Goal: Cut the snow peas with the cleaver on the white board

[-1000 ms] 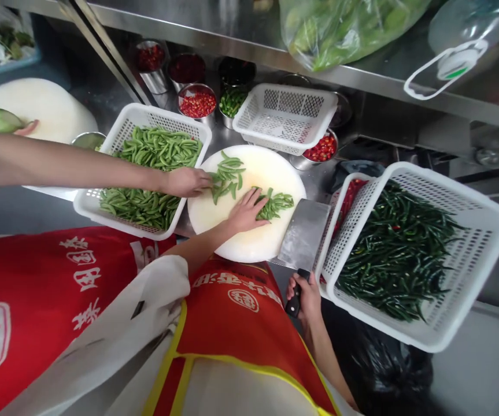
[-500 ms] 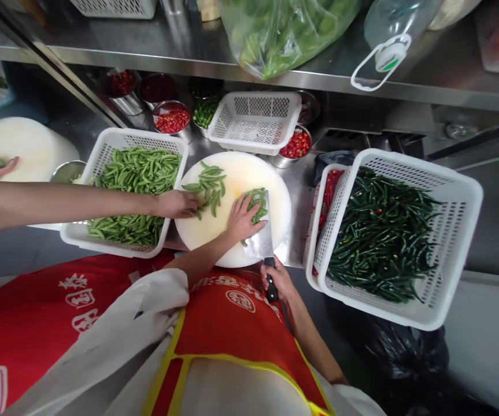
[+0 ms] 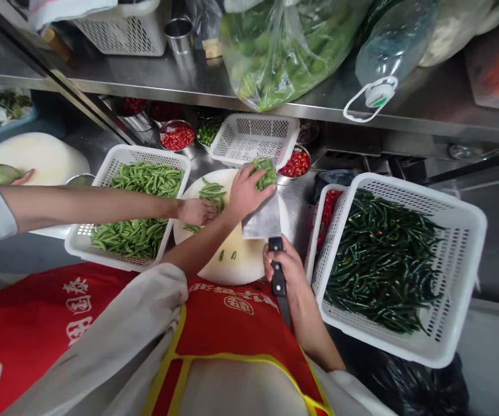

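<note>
My right hand [image 3: 289, 267] grips the black handle of a cleaver [image 3: 263, 221], whose blade is raised over the round white cutting board [image 3: 240, 270]. My left hand [image 3: 246, 192] clamps a bunch of green pea pods [image 3: 265, 172] against the far end of the blade, close to the rim of an empty white basket [image 3: 253, 136]. A few cut pod ends [image 3: 227, 254] lie on the board. A co-worker's hand [image 3: 195, 211] reaches in from the left and rests on another small pile of pods [image 3: 213, 192] on the board.
A white basket of pea pods [image 3: 139, 202] stands left of the board. A large basket of dark green chillies [image 3: 388, 254] stands to the right, with one of red chillies [image 3: 328, 203] behind it. Metal bowls of chopped chilli [image 3: 177, 137] line the back. A bag of greens [image 3: 284, 52] lies on the shelf above.
The cleaver came from the board's right edge onto it. Blade and left hand then lifted the bunch of pods toward the empty basket. The co-worker's hand stayed on the other pile.
</note>
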Demonstrator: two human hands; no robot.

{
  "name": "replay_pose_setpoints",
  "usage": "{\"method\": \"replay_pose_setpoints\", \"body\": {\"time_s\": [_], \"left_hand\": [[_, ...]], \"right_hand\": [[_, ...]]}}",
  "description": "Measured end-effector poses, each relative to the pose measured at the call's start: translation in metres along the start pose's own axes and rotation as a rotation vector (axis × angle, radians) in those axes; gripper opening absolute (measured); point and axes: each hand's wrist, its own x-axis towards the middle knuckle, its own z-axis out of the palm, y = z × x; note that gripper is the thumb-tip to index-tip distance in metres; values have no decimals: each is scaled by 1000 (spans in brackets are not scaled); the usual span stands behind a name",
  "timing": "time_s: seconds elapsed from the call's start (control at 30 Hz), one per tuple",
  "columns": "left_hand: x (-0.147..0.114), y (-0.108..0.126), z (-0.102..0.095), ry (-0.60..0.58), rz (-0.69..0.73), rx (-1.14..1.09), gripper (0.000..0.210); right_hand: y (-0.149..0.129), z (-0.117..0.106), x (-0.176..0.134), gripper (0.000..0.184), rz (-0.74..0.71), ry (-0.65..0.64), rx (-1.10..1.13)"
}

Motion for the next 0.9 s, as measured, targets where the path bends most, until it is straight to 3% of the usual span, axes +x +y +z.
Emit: {"method": "replay_pose_setpoints", "body": {"time_s": [0.17,0.3,0.43,0.6,0.7,0.8,0.87,0.9], "left_hand": [[118,-31,32,-185,-5,-122,59],[161,-50,60,-311,84,-58,59],[176,-57,72,-333,120,21,41],[196,-64,65,-280,64,63,32],[190,-58,48,-135,63,103,32],[148,-38,30,48,74,53,29],[99,-24,27,24,74,-2,28],[72,-18,29,-65,64,3,29]], "right_hand": [[-65,15,90,32,-124,45,70],[-94,20,131,33,-101,95,181],[-91,21,104,33,-116,143,238],[-37,-6,15,28,-39,88,189],[12,-36,-31,30,61,182,106],[57,-65,-61,36,144,254,72],[79,-79,-72,38,168,283,70],[87,-85,-74,38,170,297,69]]}}
